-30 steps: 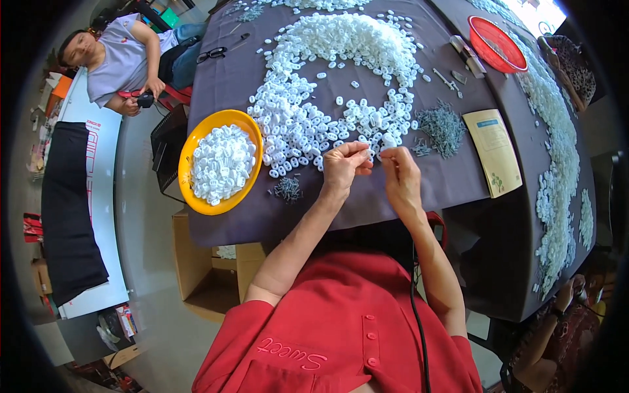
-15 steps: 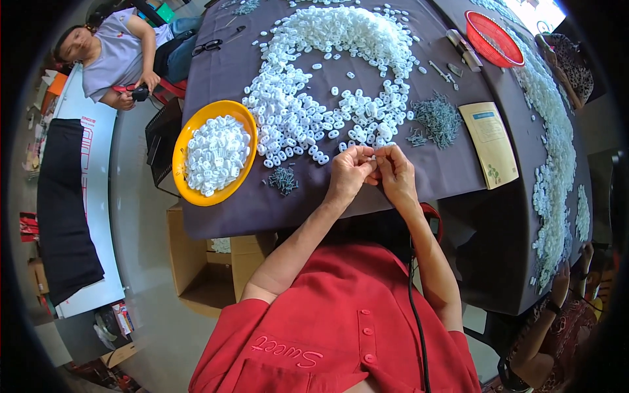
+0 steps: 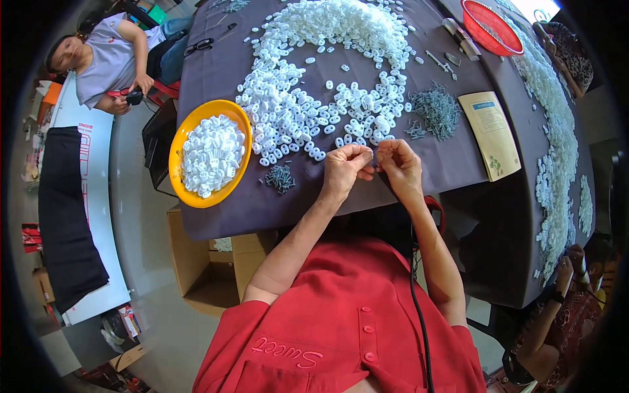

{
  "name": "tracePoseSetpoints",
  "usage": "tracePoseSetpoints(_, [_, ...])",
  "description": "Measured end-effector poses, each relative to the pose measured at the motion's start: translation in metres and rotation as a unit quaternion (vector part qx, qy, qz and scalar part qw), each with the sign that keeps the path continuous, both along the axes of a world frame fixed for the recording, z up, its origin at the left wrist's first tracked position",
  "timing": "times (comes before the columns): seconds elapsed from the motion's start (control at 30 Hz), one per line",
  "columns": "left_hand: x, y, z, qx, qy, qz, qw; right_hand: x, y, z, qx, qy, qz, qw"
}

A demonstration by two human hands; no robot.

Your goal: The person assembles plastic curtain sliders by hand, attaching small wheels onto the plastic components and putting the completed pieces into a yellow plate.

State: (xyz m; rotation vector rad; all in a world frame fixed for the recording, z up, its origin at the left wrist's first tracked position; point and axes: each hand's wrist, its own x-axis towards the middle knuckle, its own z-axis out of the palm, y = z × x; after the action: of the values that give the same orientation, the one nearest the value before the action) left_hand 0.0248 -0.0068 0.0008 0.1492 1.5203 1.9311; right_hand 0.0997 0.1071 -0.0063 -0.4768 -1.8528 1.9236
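Left hand [image 3: 345, 171] and right hand [image 3: 402, 169]: just apart at table edge, fingertips drawn in, can't tell if pinching anything. Small grey pin pile [image 3: 280, 178] left of them; yellow bowl [image 3: 190, 198] of white pieces beyond it. Loose white pieces [image 3: 275, 118] ahead. Red basket [image 3: 481, 29] far right.

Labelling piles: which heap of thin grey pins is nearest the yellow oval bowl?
The small grey heap right of the yellow bowl; the larger heap lies beyond the right hand, another at the picture's top edge.
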Motion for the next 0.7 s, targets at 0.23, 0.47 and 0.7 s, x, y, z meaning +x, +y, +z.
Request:
tracePoseSetpoints(0.23, [0.0001, 0.0004, -0.0006, 0.011, -0.002, 0.003, 1.0, -0.0007, -0.0022, 0.0029, 0.034, -0.01, -0.002, 0.999])
tracePoseSetpoints(0.47, [0.0003, 0.0007, -0.0004, 0.003, 0.0, -0.002, 1.0, 0.0006, -0.0006, 0.0058, 0.066, -0.034, 0.007, 0.997])
tracePoseSetpoints(0.7, [0.0004, 0.0, -0.003, -0.004, 0.015, -0.009, 1.0, 0.001, -0.0001, 0.0049, 0.083, -0.035, 0.013, 0.996])
